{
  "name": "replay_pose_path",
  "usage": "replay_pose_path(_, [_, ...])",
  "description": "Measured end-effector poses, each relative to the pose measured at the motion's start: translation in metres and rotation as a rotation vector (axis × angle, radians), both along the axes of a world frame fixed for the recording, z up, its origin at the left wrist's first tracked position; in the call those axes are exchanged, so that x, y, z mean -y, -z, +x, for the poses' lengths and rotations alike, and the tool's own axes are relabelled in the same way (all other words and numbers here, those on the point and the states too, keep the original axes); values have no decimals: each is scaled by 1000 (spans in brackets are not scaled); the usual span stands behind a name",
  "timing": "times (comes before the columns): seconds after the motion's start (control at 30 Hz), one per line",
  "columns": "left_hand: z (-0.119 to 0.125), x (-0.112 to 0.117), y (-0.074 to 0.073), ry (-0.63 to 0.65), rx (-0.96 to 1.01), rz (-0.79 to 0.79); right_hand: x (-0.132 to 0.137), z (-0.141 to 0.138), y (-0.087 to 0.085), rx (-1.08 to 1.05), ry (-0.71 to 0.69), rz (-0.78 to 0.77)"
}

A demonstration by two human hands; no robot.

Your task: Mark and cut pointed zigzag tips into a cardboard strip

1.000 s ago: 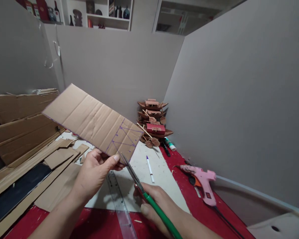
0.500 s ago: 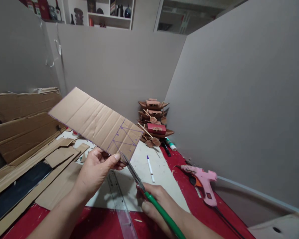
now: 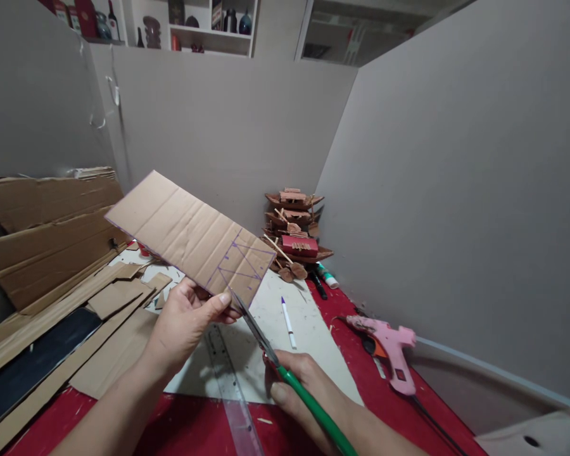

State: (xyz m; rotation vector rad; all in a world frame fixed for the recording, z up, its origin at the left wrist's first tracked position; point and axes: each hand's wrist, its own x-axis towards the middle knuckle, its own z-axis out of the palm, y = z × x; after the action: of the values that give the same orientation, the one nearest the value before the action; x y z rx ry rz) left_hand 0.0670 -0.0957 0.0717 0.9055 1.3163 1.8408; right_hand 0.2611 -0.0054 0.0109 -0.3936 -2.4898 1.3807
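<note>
My left hand [image 3: 192, 320] pinches the lower edge of a rectangular cardboard piece [image 3: 180, 228], holding it tilted above the table. Purple pen lines form narrow triangles near the cardboard's right end. Green-handled scissors [image 3: 285, 373] are in my right hand [image 3: 304, 386], whose fingers wrap round the handles. The blade tips meet the cardboard's lower edge, just right of my left thumb. Beneath my hands lies a clear ruler [image 3: 230, 380], partly over a white sheet [image 3: 270, 316]. A white pen with a purple tip [image 3: 287, 323] rests on that sheet.
At right, a pink glue gun [image 3: 389, 351] lies on the red tabletop [image 3: 361, 354], its cord running toward the front. Small model boats [image 3: 299, 244] are stacked at the back. Cardboard sheets and strips [image 3: 52, 253] fill the left side. Grey partitions [image 3: 228, 114] enclose the table.
The cardboard's far left end has swung slightly right and down in view. Both hands keep nearly the same positions, with the scissors still at the lower edge.
</note>
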Motion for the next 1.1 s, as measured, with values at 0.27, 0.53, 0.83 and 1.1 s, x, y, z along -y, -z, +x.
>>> replay_pose_path(0.27, [0,1,1,27,-2,6,1,-1,0,-22,-4,-15])
replay_pose_path(0.53, [0,1,0,32,0,5,3,-1,-1,-69,-54,-53])
replay_pose_path(0.83, [0,1,1,39,-13,18,2,-2,5,-102,-59,-59])
replay_pose_path(1.1, [-2,3,0,-23,8,41,1,-1,8,-61,-43,-26])
